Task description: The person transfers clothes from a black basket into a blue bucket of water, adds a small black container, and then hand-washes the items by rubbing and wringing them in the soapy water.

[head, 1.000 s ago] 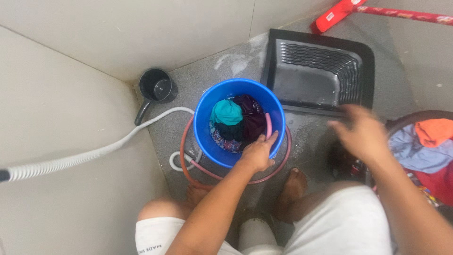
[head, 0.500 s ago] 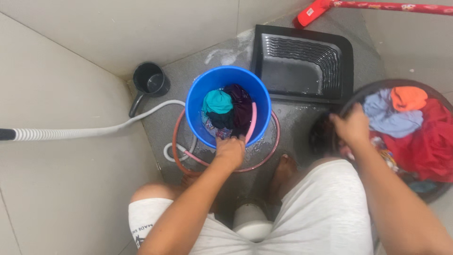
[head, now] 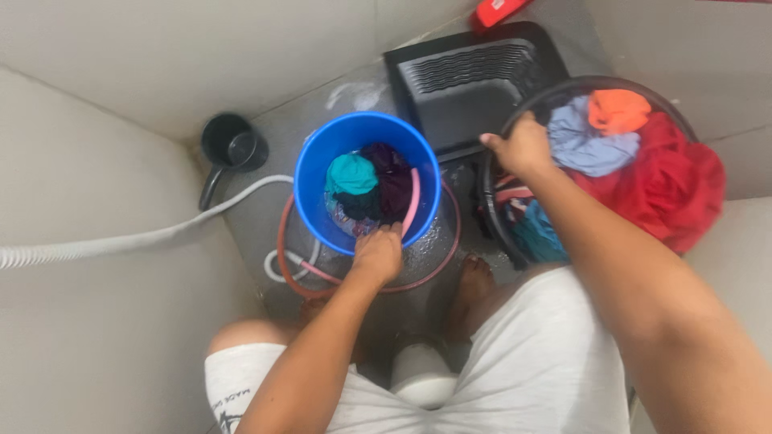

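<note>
Left hand point(head: 376, 253) fingers curled over the near rim of the one blue bucket point(head: 314, 173), pinching a pink hose point(head: 412, 201) against that rim; forearm running straight down from the bucket toward the lap. Right hand point(head: 523, 149) fingers closed over the dark rim of one round laundry basket point(head: 490, 210), knuckles up, arm stretched out and across the right thigh. Inside the bucket, wet clothes: one teal piece point(head: 351, 174), one dark purple piece point(head: 392, 178), more beneath too tangled to count. Pink hose looping once around the bucket's base on the wet grey floor point(head: 265, 221). In the basket, a heap of clothes: one orange point(head: 618, 110), one pale blue point(head: 581, 145), a large red mass point(head: 671, 181), striped and teal bits lower down. Beyond the bucket, one black ribbed washboard tray point(head: 474, 80). To the left, one black mug-shaped dipper point(head: 233, 149) and one white corrugated hose point(head: 121, 241). At the top edge, one red object point(head: 494, 10) bearing a small white label. Two bare feet on the floor, the right foot point(head: 470, 285) just behind the bucket.
</note>
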